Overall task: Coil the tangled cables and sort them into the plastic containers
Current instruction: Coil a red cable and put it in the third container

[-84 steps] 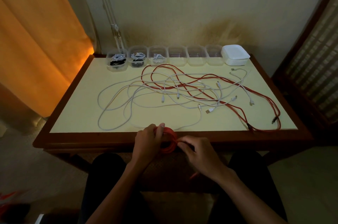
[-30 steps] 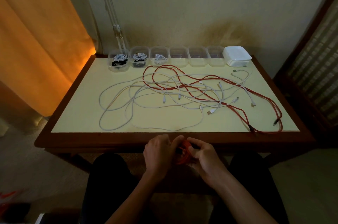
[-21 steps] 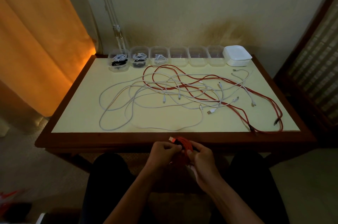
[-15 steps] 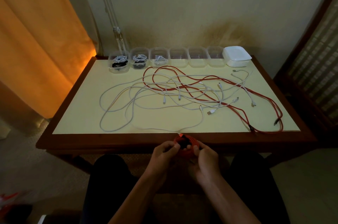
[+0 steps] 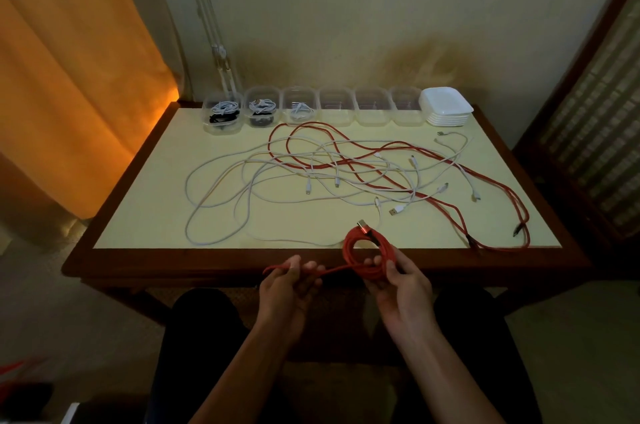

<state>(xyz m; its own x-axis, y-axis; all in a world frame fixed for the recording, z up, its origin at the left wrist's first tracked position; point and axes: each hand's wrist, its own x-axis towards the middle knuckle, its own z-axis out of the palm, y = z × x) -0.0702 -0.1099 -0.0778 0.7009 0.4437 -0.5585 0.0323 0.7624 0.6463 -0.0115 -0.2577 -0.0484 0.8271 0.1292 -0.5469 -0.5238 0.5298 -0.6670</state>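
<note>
The step in hand is the finishing of one coil. The right hand [image 5: 401,281] grips the red coil [image 5: 365,255] at its lower edge, fingers curled round the bundled turns, and holds it upright over the near edge of the worktop [image 5: 145,212]. A metal-tipped plug [image 5: 362,226] projects from the coil at 12 o'clock. The left hand [image 5: 289,281] pinches the loose red tail [image 5: 332,272], which runs from the coil toward 9 o'clock.

Judged from this layout, the next move calls for wrapping or tucking the tail round the turns to lock them, then carrying the coil to a container. The plastic containers [image 5: 336,107] stand in a row at the far edge; the three at the left end hold coiled cables, the three to their right look empty. A stack of white lids [image 5: 446,107] sits at the right end of the row. The tangle of white cables [image 5: 277,181] and a long red cable [image 5: 450,167] remains spread across the worktop.

Compared with half a second ago, the hands have parted, the tail is drawn out sideways, and the coil sits higher.
</note>
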